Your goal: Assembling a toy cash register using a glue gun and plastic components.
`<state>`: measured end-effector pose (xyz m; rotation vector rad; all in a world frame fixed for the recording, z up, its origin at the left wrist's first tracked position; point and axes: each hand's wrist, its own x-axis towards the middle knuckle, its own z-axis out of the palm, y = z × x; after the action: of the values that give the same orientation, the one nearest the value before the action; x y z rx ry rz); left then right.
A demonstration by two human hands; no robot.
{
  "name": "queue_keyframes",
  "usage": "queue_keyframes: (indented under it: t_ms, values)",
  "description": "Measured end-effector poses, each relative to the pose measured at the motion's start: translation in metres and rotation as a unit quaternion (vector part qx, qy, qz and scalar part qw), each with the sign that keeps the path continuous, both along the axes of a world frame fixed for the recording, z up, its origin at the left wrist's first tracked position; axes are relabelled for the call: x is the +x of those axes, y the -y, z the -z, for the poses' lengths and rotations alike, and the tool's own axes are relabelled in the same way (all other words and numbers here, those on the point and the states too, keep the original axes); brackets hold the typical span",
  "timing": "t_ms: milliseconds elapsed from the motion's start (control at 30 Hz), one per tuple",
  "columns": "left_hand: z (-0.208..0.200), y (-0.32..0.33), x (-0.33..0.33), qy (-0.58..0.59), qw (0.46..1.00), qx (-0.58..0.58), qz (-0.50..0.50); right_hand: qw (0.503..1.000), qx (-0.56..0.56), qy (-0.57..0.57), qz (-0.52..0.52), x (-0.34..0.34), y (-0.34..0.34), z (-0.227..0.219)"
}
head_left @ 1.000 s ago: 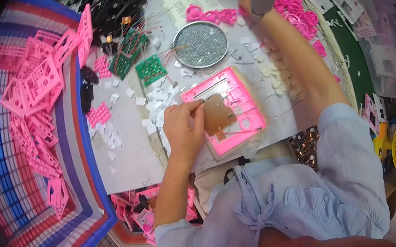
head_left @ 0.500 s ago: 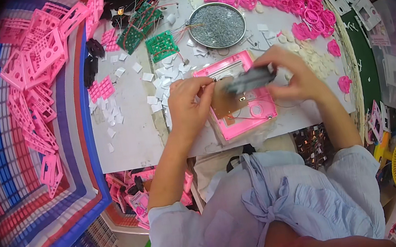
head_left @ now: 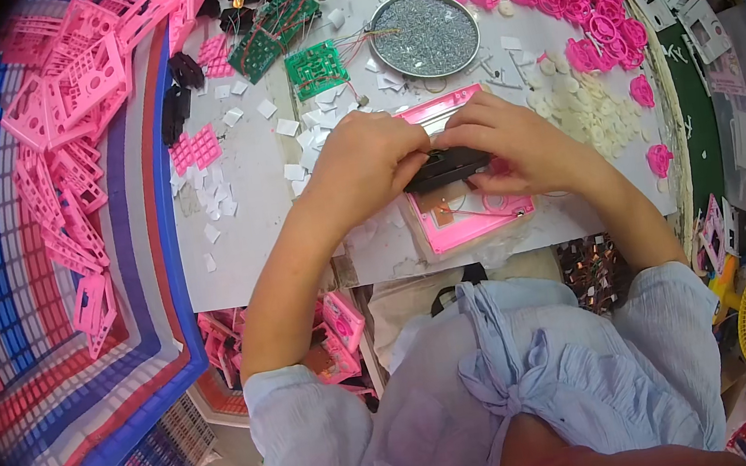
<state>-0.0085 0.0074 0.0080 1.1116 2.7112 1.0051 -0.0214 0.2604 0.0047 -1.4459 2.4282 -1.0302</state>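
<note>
A pink plastic housing (head_left: pixel 462 232) lies on the table in front of me, with a brown circuit board (head_left: pixel 449 196) inside it. Over the board sits a black plastic part (head_left: pixel 445 168), long and block-shaped. My right hand (head_left: pixel 512 141) grips this part at its right end, thumb below and fingers above. At the part's upper left, my left hand (head_left: pixel 373 159) is closed, its fingertips pinched near the edge. What those fingertips hold, if anything, is hidden. Thin wires run across the lower part of the housing.
Beyond the housing stands a round tray (head_left: pixel 424 33) of small metal screws. Green circuit boards (head_left: pixel 317 69) with wires lie left of it, among scattered white squares (head_left: pixel 217 192). Pink rings (head_left: pixel 601 28) and cream discs (head_left: pixel 598 114) lie right. A striped bin (head_left: pixel 137 264) holds pink housings.
The black part has come down from my right hand's lifted hold onto the housing. My left hand has shifted to its upper left edge. The whole view has moved slightly.
</note>
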Motion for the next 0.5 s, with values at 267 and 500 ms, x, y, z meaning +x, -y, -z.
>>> queue_keyframes:
  t_ms: [267,500]
  values:
    - [-0.006,0.001,0.01,-0.113,0.985,-0.121,0.044,0.995,0.088,-0.022,-0.031,-0.002,0.009,-0.012]
    - [0.01,0.003,0.036,0.056,0.992,0.054,-0.099,0.988,0.136,-0.049,-0.048,0.0,0.015,-0.022]
